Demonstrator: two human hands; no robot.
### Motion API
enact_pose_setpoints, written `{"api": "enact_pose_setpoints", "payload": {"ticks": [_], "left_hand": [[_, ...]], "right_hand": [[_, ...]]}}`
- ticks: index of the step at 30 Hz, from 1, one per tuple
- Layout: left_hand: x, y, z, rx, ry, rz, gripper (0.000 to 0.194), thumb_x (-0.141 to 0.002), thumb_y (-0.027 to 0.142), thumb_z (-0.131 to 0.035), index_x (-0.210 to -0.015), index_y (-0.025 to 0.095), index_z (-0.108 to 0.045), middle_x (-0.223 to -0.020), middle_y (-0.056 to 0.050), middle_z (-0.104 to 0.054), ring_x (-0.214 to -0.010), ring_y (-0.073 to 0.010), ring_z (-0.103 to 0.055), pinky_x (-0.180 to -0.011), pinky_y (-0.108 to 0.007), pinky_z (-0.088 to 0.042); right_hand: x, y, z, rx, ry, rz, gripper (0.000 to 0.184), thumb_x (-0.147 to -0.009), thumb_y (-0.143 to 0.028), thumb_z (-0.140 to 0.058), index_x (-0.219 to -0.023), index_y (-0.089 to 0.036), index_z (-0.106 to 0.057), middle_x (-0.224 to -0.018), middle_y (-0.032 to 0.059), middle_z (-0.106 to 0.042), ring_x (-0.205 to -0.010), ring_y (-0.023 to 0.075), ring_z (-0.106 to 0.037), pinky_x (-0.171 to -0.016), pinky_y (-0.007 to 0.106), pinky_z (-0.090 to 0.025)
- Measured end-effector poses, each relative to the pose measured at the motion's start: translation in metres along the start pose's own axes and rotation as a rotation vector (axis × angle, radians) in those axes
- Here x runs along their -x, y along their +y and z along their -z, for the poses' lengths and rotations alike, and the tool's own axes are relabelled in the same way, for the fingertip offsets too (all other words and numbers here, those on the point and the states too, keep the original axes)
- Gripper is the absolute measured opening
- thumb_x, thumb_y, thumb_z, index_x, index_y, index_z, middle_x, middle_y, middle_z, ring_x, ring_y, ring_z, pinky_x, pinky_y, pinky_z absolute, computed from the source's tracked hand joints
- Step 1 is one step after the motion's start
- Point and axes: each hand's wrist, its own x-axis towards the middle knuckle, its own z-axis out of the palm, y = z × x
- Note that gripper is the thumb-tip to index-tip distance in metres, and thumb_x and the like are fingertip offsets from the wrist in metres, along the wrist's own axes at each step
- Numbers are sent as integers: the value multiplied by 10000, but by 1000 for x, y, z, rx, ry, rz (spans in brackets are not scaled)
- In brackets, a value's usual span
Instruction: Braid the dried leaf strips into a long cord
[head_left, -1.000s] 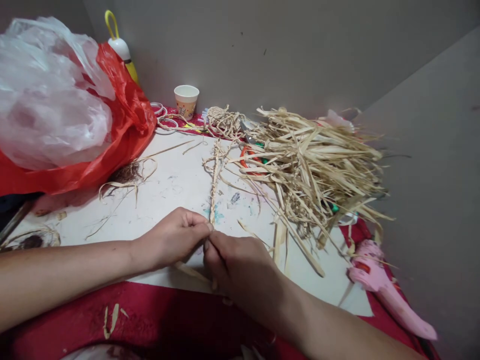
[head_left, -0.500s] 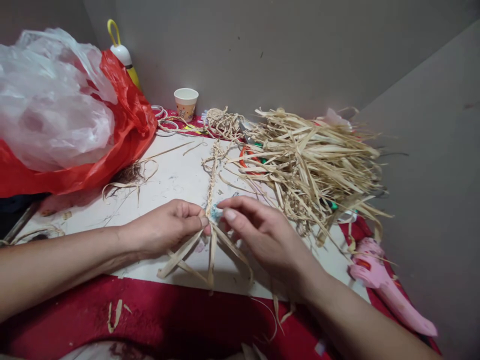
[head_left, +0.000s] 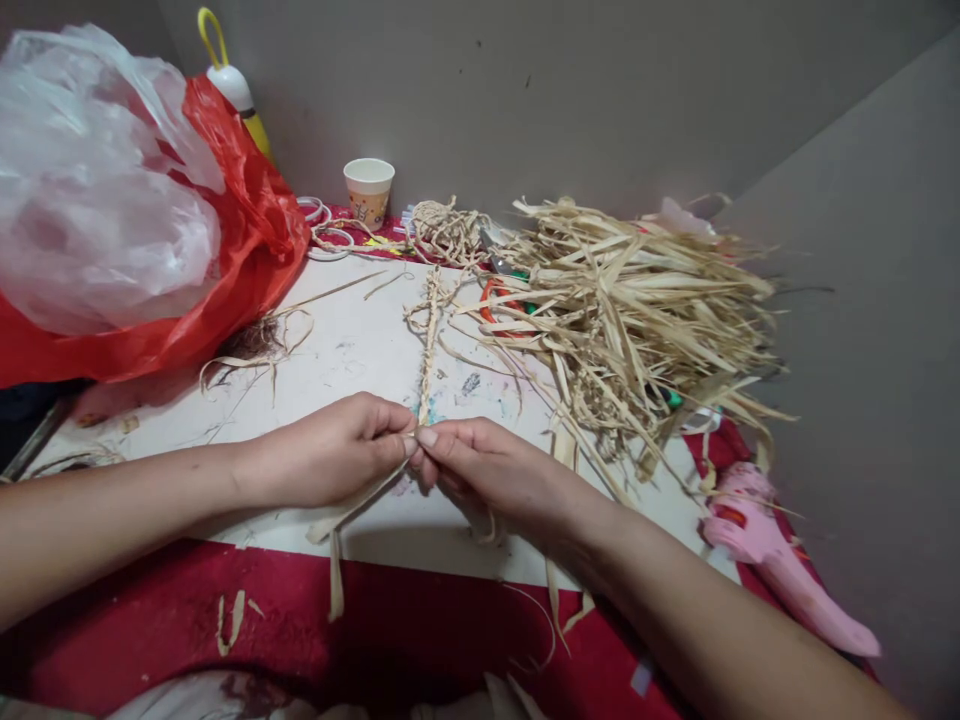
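Observation:
A thin braid (head_left: 429,360) of pale dried straw runs away from me over a white board (head_left: 360,340). At its near end my left hand (head_left: 356,450) pinches the strands between thumb and fingers. My right hand (head_left: 487,460) meets it there, thumb and forefinger closed on the strands too. Loose flat straw strips (head_left: 335,570) hang below my left hand toward the board's front edge. Another strip end shows under my right hand; the rest of the strands are hidden by the fingers.
A big heap of dried straw (head_left: 637,310) lies at right, near orange-handled scissors (head_left: 499,305) and a pink glue gun (head_left: 787,570). Red and clear plastic bags (head_left: 255,230) bulge at left. A paper cup (head_left: 369,195) and coiled braid (head_left: 448,230) stand behind, by the wall.
My right hand has moved left from beside the braid and closed on its near end. The strips that fanned out below are now mostly gathered or hidden; one hangs lower at left.

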Motion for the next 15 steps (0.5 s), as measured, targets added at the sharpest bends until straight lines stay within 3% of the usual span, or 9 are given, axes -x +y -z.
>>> {"api": "enact_pose_setpoints", "payload": {"ticks": [6, 15], "left_hand": [[2, 3, -1, -466, 147, -12, 255, -854, 253, -416, -643, 158, -522, -566, 43, -443, -527, -76, -375, -519, -201, -285], [14, 9, -8, -942, 206, -11, 261, -868, 271, -360, -715, 187, -554, -587, 2, -552, -491, -108, -452, -489, -236, -251]], "right_hand": [[-3, 4, -1, -35, -27, -25, 363, -865, -327, -410, -538, -177, -369, -466, -58, -331, -405, 53, -261, -403, 207, -210], [-2, 9, -9, 2, 110, -109, 262, -786, -227, -413, -566, -155, -535, -417, -48, -377, -385, 59, -302, -393, 209, -212]]}}
